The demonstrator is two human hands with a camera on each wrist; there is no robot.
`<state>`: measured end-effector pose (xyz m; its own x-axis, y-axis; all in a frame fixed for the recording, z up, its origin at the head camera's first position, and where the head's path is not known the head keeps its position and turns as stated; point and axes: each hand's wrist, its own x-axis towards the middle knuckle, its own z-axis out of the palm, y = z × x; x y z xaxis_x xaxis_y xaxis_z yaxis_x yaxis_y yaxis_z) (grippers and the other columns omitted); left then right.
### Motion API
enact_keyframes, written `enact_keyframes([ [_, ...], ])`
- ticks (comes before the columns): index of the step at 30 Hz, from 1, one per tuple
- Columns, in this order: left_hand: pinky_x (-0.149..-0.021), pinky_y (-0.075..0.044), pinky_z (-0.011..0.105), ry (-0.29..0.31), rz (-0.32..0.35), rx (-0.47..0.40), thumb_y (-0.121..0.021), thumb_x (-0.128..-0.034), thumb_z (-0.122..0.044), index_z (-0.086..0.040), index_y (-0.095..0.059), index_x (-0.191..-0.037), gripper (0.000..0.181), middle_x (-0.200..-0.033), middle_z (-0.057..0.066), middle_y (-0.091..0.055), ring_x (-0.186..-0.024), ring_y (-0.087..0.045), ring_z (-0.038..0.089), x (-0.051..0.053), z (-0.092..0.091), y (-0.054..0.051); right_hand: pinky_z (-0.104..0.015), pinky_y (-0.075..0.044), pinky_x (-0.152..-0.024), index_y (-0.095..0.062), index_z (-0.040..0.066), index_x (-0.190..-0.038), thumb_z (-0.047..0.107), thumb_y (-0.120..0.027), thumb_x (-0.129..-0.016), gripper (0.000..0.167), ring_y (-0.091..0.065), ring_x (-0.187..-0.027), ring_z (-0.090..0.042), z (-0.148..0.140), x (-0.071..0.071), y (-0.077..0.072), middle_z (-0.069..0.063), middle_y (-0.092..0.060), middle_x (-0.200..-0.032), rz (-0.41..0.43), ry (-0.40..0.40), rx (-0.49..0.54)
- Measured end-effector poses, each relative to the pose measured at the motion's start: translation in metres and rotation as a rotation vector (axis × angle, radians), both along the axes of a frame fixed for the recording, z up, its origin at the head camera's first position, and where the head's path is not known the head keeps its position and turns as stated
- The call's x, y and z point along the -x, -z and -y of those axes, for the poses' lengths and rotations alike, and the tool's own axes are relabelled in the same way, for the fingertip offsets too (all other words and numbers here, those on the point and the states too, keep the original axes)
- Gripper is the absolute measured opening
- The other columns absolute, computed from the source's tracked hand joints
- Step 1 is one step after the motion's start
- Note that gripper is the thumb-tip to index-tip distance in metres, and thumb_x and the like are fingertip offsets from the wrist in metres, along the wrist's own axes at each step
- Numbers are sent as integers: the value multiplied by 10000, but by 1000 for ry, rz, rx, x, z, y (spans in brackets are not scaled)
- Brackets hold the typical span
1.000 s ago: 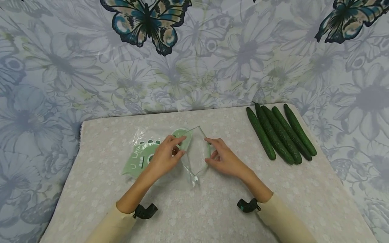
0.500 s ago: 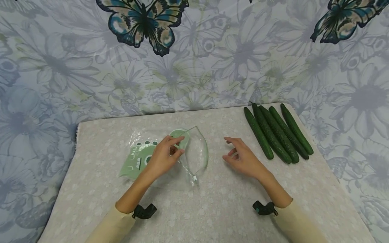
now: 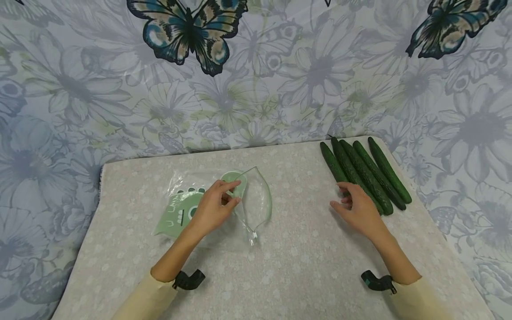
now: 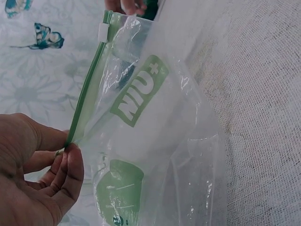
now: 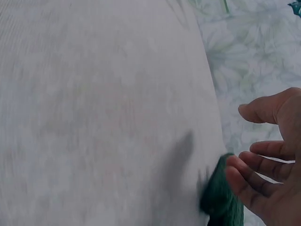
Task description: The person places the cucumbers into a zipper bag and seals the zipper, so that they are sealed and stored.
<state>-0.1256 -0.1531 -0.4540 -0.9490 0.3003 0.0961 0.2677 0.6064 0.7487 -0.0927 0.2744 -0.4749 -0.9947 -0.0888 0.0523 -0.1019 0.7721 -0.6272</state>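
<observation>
A clear zip bag point(image 3: 172, 224) with green print lies on the table left of centre, its mouth held apart in a pointed loop. My left hand point(image 3: 216, 206) pinches the bag's green zip edge point(image 4: 84, 99) between thumb and fingers, as the left wrist view shows. A white slider point(image 4: 103, 33) sits toward the far end of that edge. At the right, my right hand point(image 3: 358, 211) hovers by the near ends of several dark green cucumbers point(image 3: 365, 178), fingers loosely bent and thumb apart. It partly hides the leftmost cucumber point(image 3: 331, 162). Nothing is in its grasp.
A pale patterned cloth covers the table point(image 3: 288, 266). Behind it hangs a floral backdrop point(image 3: 320, 80) with butterflies, close along the table's back edge. Each wrist carries a small black camera point(image 3: 190, 280).
My right hand has let go of the bag's rim and moved right to the cucumbers. My left hand still pinches the bag, whose mouth stays apart.
</observation>
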Motion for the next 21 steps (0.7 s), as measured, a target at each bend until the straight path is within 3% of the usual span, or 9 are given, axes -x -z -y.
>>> enact_keyframes([
  [8, -717, -569, 259, 3, -2, -17, -757, -1012, -128, -74, -641, -1499, 503, -1223, 162, -644, -866, -706, 142, 0, 4, 2, -376, -465, -668, -672, -13, -1291, 322, -808, -973, 482, -653, -848, -289, -27, -8, 0, -190, -678, -1085, -134, 124, -198],
  [14, -720, -571, 263, 0, -9, -7, -761, -1010, -136, -83, -646, -1496, 502, -1215, 144, -646, -855, -702, 140, 1, 4, 2, -476, -497, -662, -699, -5, -1190, 349, -838, -940, 455, -644, -867, -345, -30, -10, -1, -200, -683, -1039, -117, 162, -283],
  [21, -711, -568, 256, 2, -9, -3, -762, -1010, -143, -78, -652, -1489, 496, -1196, 115, -644, -840, -700, 136, 0, 2, 1, -430, -475, -574, -739, 6, -1118, 363, -852, -907, 429, -647, -845, -390, -28, -10, 4, -180, -684, -962, -112, 185, -359],
])
